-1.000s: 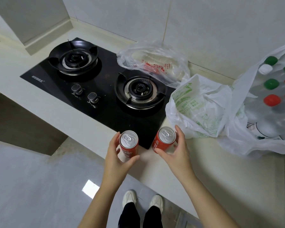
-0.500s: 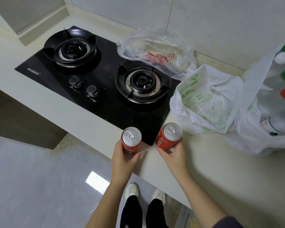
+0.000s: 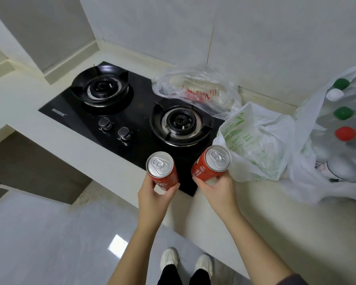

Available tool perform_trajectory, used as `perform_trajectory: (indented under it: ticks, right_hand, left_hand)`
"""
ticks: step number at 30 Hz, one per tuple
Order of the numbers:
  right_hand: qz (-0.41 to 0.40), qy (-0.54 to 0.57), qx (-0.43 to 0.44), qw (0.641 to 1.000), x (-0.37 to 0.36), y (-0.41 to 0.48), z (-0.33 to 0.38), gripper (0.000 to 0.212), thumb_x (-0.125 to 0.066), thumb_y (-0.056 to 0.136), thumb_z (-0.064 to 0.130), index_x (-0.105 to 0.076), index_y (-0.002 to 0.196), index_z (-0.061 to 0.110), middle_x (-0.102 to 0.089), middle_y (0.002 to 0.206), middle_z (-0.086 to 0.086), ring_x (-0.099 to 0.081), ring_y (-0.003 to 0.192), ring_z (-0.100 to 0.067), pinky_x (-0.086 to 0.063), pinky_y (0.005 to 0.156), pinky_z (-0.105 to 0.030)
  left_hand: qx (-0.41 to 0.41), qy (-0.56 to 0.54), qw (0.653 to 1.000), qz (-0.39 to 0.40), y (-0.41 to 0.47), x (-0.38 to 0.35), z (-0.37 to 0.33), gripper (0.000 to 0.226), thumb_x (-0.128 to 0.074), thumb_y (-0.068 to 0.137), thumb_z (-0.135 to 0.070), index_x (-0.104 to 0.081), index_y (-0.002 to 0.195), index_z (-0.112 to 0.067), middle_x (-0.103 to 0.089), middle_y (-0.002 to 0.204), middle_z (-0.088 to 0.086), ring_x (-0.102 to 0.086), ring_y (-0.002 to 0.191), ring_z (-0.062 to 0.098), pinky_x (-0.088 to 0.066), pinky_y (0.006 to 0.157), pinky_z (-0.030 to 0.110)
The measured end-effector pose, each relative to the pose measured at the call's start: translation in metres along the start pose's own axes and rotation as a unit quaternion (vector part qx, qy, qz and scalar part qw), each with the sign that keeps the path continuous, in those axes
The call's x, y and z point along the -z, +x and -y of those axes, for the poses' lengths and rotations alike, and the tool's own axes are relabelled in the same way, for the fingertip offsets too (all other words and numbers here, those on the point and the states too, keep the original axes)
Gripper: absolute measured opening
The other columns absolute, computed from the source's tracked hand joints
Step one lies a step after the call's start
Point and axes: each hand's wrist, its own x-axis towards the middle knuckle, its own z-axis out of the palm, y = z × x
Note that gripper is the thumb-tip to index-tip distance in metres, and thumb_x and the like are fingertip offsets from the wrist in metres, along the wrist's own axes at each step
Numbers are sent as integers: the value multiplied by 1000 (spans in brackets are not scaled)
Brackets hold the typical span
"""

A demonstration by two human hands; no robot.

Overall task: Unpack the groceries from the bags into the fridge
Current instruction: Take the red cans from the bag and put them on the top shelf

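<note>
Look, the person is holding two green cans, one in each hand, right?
Almost. The cans are red, not green. The head view shows the left hand holding the left can and the right hand holding the right can, one in each hand, just as you said.

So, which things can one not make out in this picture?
Head view only:
- Fridge: outside the frame.
- Bottles: cut off by the right edge, veiled by their white bag; count unknown.
- Green-print bag: opaque plastic hides its contents.
- Clear bag: crumpled; red print too blurred to read.
- Labels of left can and right can: partly covered by the left hand and right hand.
</note>
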Motion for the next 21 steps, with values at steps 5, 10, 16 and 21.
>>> perform_trajectory:
  ticks: [5,10,16,21]
  right_hand:
    - [-17,69,98,993,17,25,96,53,-89,66,23,-59,105,41,-71,102,12,-68,94,-3,-53,83,-23]
    - [-37,111,178,977,42,24,175,57,-85,66,33,-52,110,48,-68,106,15,-67,95,-4,-52,83,-24]
    - [-41,153,253,954,64,9,228,55,-75,68,47,-50,117,45,-65,105,21,-65,98,-3,-53,81,-20]
    - [-42,183,266,946,67,2,247,50,-74,72,46,-51,116,44,-65,104,21,-66,97,-5,-55,77,-22]
  left_hand:
    - [-115,-49,992,-31,22,31,-91,50,-86,70,-16,-60,110,-29,-70,101,-14,-65,94,0,-49,80,12]
    - [-204,-80,974,-54,27,56,-166,48,-85,71,-17,-59,106,-35,-69,96,-20,-66,91,2,-47,76,11]
    - [-259,-122,957,-50,15,66,-214,49,-77,80,-19,-47,107,-46,-62,98,-34,-63,91,-6,-49,70,8]
    - [-273,-142,951,-41,13,73,-230,48,-75,81,-17,-47,107,-46,-61,97,-36,-63,90,-8,-47,69,6]
